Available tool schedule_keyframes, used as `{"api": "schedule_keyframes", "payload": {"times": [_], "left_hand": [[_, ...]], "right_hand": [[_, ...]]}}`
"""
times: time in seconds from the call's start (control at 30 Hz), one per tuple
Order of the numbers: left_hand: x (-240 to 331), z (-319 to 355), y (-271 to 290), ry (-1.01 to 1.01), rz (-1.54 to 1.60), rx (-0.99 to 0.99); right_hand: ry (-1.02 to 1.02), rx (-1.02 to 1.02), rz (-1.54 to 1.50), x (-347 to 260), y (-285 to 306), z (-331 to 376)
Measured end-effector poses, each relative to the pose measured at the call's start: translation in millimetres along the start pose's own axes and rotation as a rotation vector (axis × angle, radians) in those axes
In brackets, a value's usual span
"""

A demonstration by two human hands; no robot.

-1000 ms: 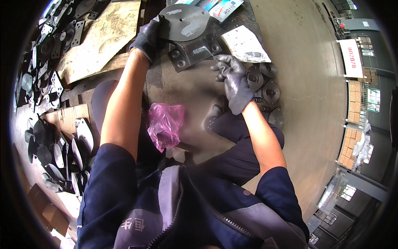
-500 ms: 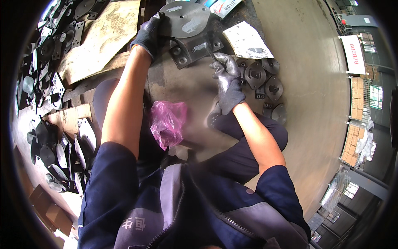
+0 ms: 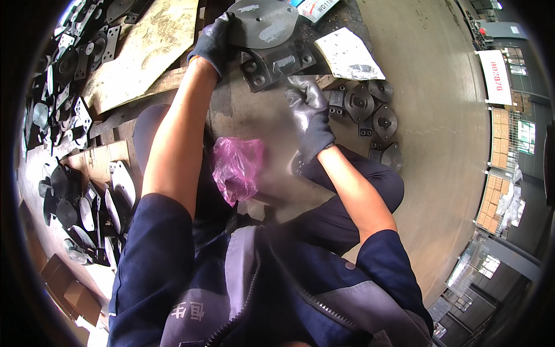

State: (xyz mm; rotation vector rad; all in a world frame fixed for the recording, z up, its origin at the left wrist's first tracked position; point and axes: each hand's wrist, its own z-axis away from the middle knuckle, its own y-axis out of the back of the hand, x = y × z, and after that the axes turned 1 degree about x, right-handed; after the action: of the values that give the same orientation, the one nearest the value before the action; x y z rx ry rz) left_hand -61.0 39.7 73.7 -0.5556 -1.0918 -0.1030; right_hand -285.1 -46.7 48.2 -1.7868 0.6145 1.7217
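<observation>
My left hand (image 3: pixel 214 40), in a dark coated glove, is closed on the left edge of a round-ended dark metal plate (image 3: pixel 263 23). The plate has a small hole and pale smears on top, and is part of a bracket with a thick drilled base (image 3: pixel 277 63). Just below the base is my gloved right hand (image 3: pixel 307 107), its fingers curled and apart from the bracket. Whatever it holds is hidden by the fingers. A pale sheet with dark smudges (image 3: pixel 350 55) lies right of the bracket, beyond my right hand.
Several similar brackets (image 3: pixel 373 113) rest on the floor at right. A crumpled pink plastic bag (image 3: pixel 237 168) lies between my legs. Wooden boards (image 3: pixel 144 52) and piles of metal parts (image 3: pixel 63 196) fill the left side. A blue-and-white package (image 3: pixel 315 7) lies at the top.
My right hand has drawn back from the bracket's base, a little left and down. A thin dark thing that reached from its fingers to the base no longer shows there. My left hand keeps its hold.
</observation>
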Motion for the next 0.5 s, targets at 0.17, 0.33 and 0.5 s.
{"api": "schedule_keyframes", "payload": {"times": [0.17,0.33,0.5], "left_hand": [[-1,-5,5,0.010,0.014,-0.039],[5,1,0,0.055,0.044,0.035],[5,0,-2,0.104,0.283,0.002]], "right_hand": [[0.198,0.020,0.260,-8,-7,5],[0.248,-0.060,0.298,-14,4,5],[-0.320,0.048,0.006,-82,35,12]]}}
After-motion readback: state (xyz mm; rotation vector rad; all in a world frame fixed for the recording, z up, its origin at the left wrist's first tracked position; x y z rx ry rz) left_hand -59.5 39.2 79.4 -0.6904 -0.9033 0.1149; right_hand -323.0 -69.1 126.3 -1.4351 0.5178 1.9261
